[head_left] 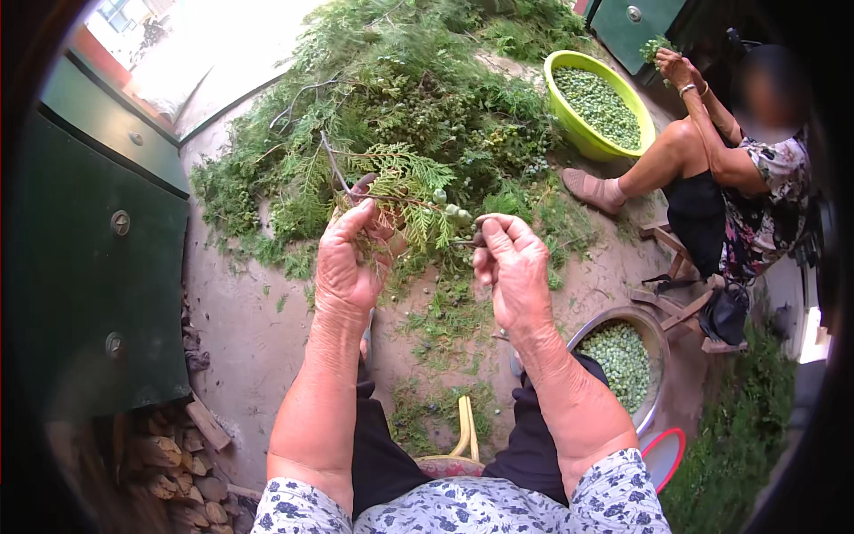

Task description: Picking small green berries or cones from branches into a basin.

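Cones (pixel 452 211) are apparently being picked: left hand (pixel 348 258) clamps the sprig (pixel 405 169); right hand (pixel 516 271) pinches, on what I cannot tell. The next move likely needs a light pluck.

White shirt (pixel 445 512) (dark blue floral print), short matching sleeves (pixel 616 494), dark trousers (pixel 381 449)

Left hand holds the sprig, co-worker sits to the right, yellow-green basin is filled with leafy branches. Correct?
Contents are wrong: the head view shows the yellow-green basin filled with small round green pieces, not leafy branches. Rest stands: left hand holds the sprig, co-worker sits to the right.
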{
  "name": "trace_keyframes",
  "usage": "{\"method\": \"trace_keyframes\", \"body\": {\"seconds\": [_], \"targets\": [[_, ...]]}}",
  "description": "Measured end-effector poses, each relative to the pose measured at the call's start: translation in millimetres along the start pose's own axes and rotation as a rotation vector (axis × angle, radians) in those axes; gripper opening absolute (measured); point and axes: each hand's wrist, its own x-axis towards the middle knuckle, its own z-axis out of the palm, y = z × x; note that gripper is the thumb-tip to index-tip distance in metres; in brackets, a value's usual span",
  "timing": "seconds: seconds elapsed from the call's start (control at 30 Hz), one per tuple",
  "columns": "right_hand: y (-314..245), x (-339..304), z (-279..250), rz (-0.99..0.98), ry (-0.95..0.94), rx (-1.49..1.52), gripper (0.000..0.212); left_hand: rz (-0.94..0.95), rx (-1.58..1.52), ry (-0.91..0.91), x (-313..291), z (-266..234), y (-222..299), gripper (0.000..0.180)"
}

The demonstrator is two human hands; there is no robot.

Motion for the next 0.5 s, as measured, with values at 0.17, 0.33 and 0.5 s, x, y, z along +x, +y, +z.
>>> {"method": "trace_keyframes", "body": {"seconds": [0.17,0.33,0.5], "targets": [[1,10,2,-0.028,-0.007,-0.12,0.025,-0.02,0.033,0.015,-10,15,-1,0.031],[-1,8,12,-0.309,-0.097,-0.572,0.038,0.013,-0.023,-0.05,0,5,-6,0.02],[6,8,13,-0.438,-0.17,-0.654,0.029,0.149,0.13,0.033,-1,8,-9,0.021]]}}
